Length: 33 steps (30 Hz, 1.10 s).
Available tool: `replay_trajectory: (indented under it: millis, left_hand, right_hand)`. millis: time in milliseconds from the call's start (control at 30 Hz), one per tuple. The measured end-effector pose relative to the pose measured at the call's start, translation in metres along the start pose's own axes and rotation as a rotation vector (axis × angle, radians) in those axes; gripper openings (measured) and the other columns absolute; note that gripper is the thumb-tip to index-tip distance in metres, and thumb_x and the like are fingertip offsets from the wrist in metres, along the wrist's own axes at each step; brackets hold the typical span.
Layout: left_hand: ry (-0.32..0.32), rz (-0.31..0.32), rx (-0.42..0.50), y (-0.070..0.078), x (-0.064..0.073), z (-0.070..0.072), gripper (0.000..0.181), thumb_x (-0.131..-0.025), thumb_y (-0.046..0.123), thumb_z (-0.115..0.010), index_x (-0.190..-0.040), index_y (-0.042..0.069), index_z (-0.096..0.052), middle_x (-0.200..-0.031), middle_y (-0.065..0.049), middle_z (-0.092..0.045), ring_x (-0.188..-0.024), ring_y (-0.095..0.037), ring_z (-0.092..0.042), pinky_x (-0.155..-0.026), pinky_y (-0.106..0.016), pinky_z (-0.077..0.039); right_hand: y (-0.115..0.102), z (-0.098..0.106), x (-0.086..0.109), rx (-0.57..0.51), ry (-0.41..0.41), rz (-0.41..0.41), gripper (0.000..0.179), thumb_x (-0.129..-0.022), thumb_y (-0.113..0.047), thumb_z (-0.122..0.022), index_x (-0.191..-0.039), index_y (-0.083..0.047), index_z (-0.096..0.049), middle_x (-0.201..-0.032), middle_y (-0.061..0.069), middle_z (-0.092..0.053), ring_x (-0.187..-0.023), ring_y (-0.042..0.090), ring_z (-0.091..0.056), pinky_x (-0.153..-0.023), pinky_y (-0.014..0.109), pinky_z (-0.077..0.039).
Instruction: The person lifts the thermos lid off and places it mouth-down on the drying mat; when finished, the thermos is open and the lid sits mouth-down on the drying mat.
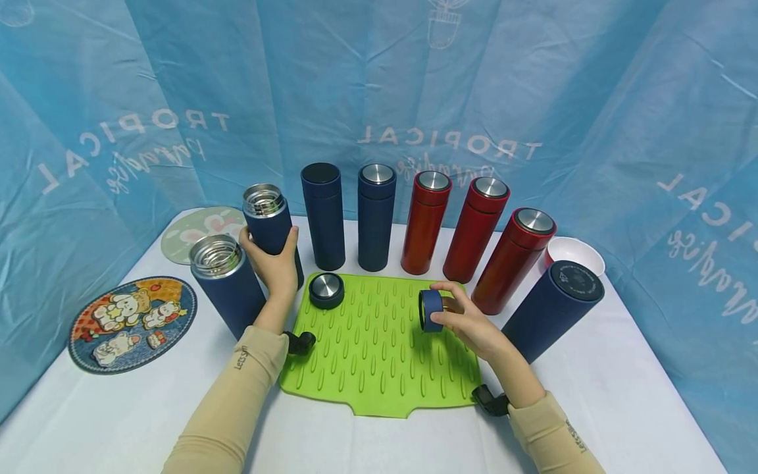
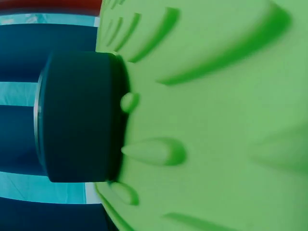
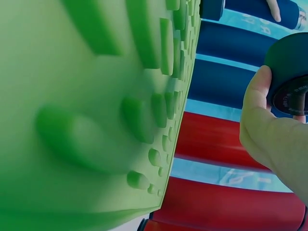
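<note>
fingers of the left hand [image 1: 275,266] curl round a matte dark-blue cylindrical bottle [image 1: 266,232] beside the far left corner of the lime-green ridged mat [image 1: 379,392], gripping below its bare steel mouth, presumably to leave the rim clear; whether its base touches the white-covered desk [image 1: 438,441] is hidden. fingers of the right hand [image 1: 470,322] pinch a short dark-blue round lid [image 1: 432,311], tipped on its side over the mat's right half, its side wall likely giving the firmest hold. a squat dark lid with a steel disc [image 1: 326,289] sits disc up near the mat's far left corner, a stable rest. three glossy red cylindrical bottles [image 1: 474,230] stand upright toward the desk's far edge, probably to leave the hands room.
</note>
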<state>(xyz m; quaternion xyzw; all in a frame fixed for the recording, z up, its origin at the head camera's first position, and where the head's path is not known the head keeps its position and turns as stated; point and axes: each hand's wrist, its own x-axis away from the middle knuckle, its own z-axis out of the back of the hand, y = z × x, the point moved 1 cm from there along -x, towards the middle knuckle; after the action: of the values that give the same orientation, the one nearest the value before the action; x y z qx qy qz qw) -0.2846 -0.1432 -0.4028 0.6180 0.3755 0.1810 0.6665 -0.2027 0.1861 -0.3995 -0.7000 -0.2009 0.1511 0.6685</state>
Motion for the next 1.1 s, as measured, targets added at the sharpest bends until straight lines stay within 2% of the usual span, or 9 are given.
replay_trajectory:
  millis: [467,667,833,1000,1100]
  left_hand:
    - [0.002,0.0,-0.005,-0.005,-0.001,-0.001,0.084,-0.073,0.047,-0.073,-0.138,0.021,-0.027,-0.139,-0.007,-0.037,-0.123,-0.021,-0.041,-0.1,-0.04,-0.033]
    - [-0.009,-0.002,-0.011,-0.004,-0.001,-0.001,0.084,-0.074,0.046,-0.073,-0.138,0.019,-0.026,-0.14,-0.007,-0.035,-0.125,-0.022,-0.039,-0.101,-0.041,-0.031]
    - [-0.024,-0.001,-0.04,0.0,-0.001,0.0,0.086,-0.076,0.042,-0.073,-0.141,0.019,-0.021,-0.145,-0.005,-0.028,-0.129,-0.021,-0.034,-0.104,-0.042,-0.027]
    - [-0.047,-0.014,-0.078,0.004,0.004,0.001,0.092,-0.075,0.044,-0.073,-0.144,0.02,-0.016,-0.149,-0.003,-0.022,-0.134,-0.018,-0.026,-0.108,-0.041,-0.022]
    - [-0.059,-0.014,-0.076,0.005,0.006,0.003,0.093,-0.075,0.044,-0.073,-0.145,0.022,-0.014,-0.15,-0.003,-0.021,-0.135,-0.017,-0.025,-0.108,-0.04,-0.021]
  right_hand:
    - [0.001,0.0,0.0,-0.002,-0.003,-0.013,0.054,-0.087,-0.007,-0.055,-0.134,-0.011,-0.028,-0.117,0.01,-0.042,-0.102,0.021,-0.045,-0.087,0.036,-0.036]
    - [0.0,-0.001,0.0,0.008,-0.002,-0.01,0.058,-0.087,-0.007,-0.055,-0.136,-0.006,-0.025,-0.117,0.01,-0.042,-0.102,0.022,-0.045,-0.085,0.034,-0.038]
    - [-0.001,-0.003,-0.002,0.013,0.001,-0.015,0.062,-0.086,-0.008,-0.056,-0.138,-0.003,-0.022,-0.12,0.013,-0.039,-0.105,0.024,-0.043,-0.085,0.032,-0.04]
    - [-0.002,-0.004,-0.006,0.034,0.02,-0.039,0.06,-0.086,-0.009,-0.058,-0.136,-0.006,-0.026,-0.123,0.016,-0.038,-0.106,0.026,-0.043,-0.087,0.033,-0.04]
    - [-0.004,-0.008,-0.011,0.085,0.043,-0.069,0.06,-0.086,-0.012,-0.061,-0.136,-0.01,-0.028,-0.126,0.016,-0.038,-0.108,0.027,-0.044,-0.089,0.035,-0.04]
